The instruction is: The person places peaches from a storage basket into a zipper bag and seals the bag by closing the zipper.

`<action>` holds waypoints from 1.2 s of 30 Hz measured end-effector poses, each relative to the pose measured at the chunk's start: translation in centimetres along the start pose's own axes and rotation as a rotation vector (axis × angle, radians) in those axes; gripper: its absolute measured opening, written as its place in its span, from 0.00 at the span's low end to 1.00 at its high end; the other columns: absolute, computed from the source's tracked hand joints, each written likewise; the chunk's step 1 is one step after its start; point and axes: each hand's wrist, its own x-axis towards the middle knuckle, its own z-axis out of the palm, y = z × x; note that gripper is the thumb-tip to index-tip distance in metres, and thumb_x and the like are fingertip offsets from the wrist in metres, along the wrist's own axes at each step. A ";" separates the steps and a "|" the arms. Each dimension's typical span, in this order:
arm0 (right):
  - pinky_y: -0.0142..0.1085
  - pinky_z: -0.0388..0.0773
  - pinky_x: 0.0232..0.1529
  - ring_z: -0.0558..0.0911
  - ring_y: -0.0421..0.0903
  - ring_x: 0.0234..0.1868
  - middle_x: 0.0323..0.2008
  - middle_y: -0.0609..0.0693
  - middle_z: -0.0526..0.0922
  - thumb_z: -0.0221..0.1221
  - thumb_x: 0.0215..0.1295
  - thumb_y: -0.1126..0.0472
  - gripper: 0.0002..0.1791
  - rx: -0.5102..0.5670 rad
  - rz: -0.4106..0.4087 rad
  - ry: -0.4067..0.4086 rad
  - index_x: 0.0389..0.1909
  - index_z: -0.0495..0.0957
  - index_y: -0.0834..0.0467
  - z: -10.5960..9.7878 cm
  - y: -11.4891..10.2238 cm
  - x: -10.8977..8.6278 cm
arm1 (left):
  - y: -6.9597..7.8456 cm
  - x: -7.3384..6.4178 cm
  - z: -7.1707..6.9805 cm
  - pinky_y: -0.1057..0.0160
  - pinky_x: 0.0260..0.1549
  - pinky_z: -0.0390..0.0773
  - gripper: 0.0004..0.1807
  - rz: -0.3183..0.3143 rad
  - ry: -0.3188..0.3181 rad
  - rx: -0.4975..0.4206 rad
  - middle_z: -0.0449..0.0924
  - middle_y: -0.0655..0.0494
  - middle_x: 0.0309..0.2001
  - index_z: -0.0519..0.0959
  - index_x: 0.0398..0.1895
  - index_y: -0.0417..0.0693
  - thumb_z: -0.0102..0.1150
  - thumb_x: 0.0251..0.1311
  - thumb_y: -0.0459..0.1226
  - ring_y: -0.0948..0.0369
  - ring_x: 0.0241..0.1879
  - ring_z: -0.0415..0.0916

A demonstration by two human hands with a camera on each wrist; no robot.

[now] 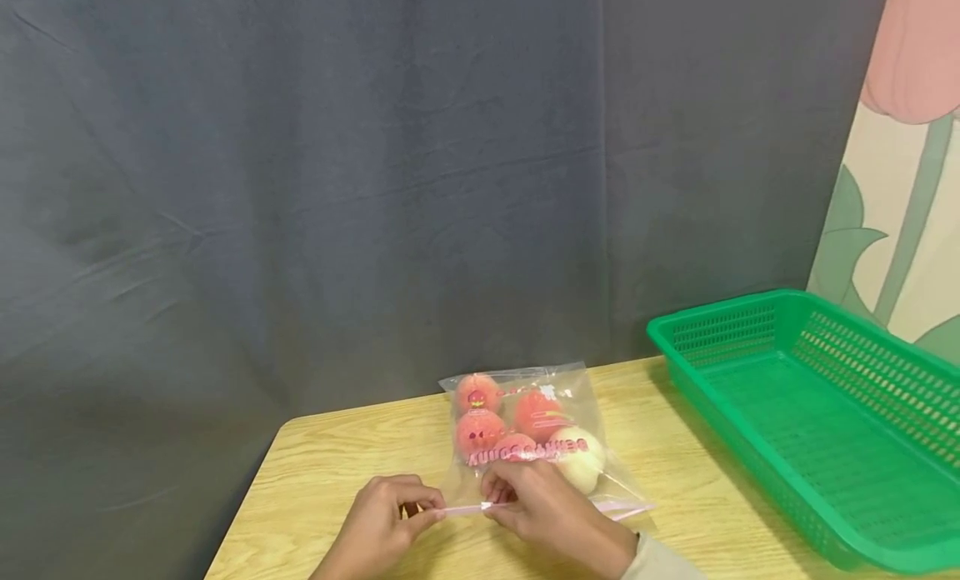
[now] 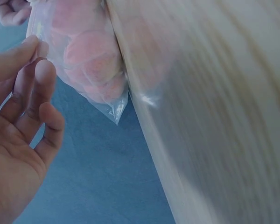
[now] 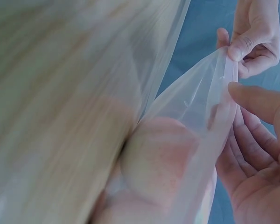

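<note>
A clear zip bag (image 1: 622, 508) with pink print lies on the table, its zip edge toward me. Inside are several peaches (image 1: 540, 415), mostly pink-red, and one pale one (image 1: 582, 465). My left hand (image 1: 390, 515) pinches the left end of the zip edge between thumb and fingertips; the left wrist view shows the other fingers loosely bent. Beside it, my right hand (image 1: 538, 510) pinches the zip edge next to a small white slider (image 1: 486, 506). In the right wrist view, the right thumb (image 3: 256, 99) lies on the zip strip, with fingers behind the plastic film.
A large green plastic basket (image 1: 795, 397) with perforated sides stands at the right of the wooden table (image 1: 330, 459). Behind the table hangs a dark grey curtain (image 1: 450, 188). A panel with a painted flower (image 1: 907, 188) is at the far right.
</note>
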 end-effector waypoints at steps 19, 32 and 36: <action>0.24 0.74 0.29 0.73 0.28 0.27 0.26 0.33 0.75 0.66 0.55 0.63 0.08 0.005 0.072 -0.063 0.31 0.77 0.49 -0.1 0.1 -0.8 | -0.7 -0.8 0.0 0.72 0.18 0.70 0.02 -0.046 -0.066 -0.084 0.73 0.73 0.20 0.83 0.25 0.59 0.66 0.52 0.41 0.75 0.20 0.68; 0.24 0.72 0.28 0.72 0.27 0.27 0.26 0.32 0.74 0.66 0.55 0.61 0.08 -0.040 0.067 -0.063 0.32 0.76 0.50 -0.9 0.5 -0.5 | -1.6 -0.2 0.1 0.73 0.16 0.70 0.02 0.043 -0.047 -0.070 0.73 0.75 0.21 0.83 0.25 0.58 0.65 0.54 0.40 0.78 0.19 0.67; 0.24 0.73 0.29 0.72 0.27 0.27 0.26 0.32 0.74 0.66 0.55 0.61 0.08 -0.061 0.059 -0.060 0.32 0.76 0.50 -1.2 0.6 -0.3 | -1.7 0.2 0.2 0.72 0.16 0.70 0.02 0.027 -0.047 -0.079 0.73 0.75 0.21 0.83 0.25 0.58 0.65 0.54 0.40 0.77 0.19 0.67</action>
